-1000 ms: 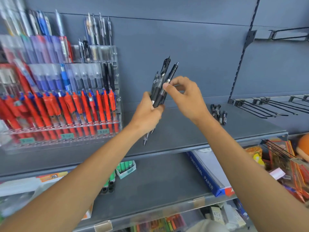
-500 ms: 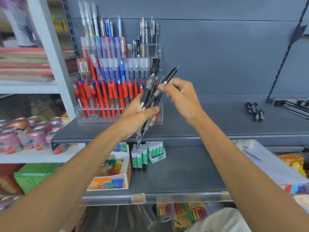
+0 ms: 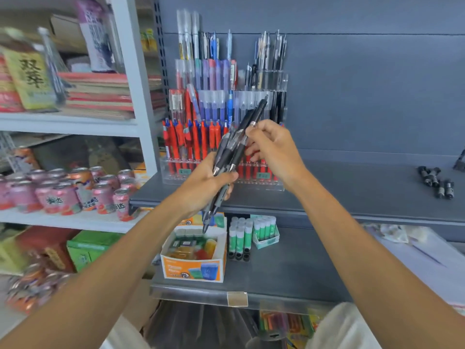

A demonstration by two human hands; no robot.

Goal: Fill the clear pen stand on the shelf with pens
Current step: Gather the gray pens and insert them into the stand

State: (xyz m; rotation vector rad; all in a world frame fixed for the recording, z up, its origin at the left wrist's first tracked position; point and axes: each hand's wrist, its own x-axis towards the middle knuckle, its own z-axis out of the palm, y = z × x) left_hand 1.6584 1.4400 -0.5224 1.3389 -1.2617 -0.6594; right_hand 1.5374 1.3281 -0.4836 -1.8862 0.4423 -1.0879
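Meanwhile, at a stationery shelf, a person sorts stock for the clear pen stand (image 3: 224, 137), which sits at the left end of the grey shelf (image 3: 352, 187), against the back panel, its tiers already crowded with red, blue and clear-capped pens. The left hand (image 3: 203, 185) is closed around a bundle of black pens (image 3: 227, 157), tips pointing down, apparently kept as a ready supply close to the stand. The right hand (image 3: 274, 149) pinches the upper end of a single black pen (image 3: 258, 114) between thumb and fingertips, seemingly drawing it free of the bundle so it can be slotted alone; the few free-looking slots appear to be at the stand's right side. Further right on the same shelf lies a small cluster of dark clips (image 3: 436, 178), well apart from the stand. Below, a lower shelf carries green glue sticks (image 3: 251, 233) and an orange carton (image 3: 193, 260). To the left, white shelving holds pink drink cans (image 3: 63, 192).
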